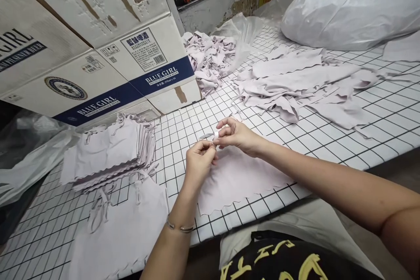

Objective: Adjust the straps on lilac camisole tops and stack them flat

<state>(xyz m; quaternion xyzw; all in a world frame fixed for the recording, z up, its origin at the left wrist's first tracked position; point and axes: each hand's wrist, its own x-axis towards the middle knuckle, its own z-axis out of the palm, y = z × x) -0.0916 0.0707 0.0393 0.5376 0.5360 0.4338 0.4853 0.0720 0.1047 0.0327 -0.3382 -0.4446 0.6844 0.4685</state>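
Observation:
A pale pink garment piece (239,179) with a wavy hem lies flat at the table's front edge, under both my hands. My left hand (199,157) is closed in a pinch at its upper edge, on a thin fabric strap (206,136) whose loose end sticks out above the fingers. Close against it, my right hand (235,136) has its fingers curled around a small white looped bit of the strap. The fingertips of both hands nearly touch. Exactly how the strap runs between them is hidden by the fingers.
To the left stand a stack of similar pieces (108,148) and a single piece with tied straps (121,223). A beer carton (131,70) stands behind. Loose pieces (295,78), a crumpled heap (210,57) and a white plastic bag (354,8) lie farther back on the grid-patterned table (183,127).

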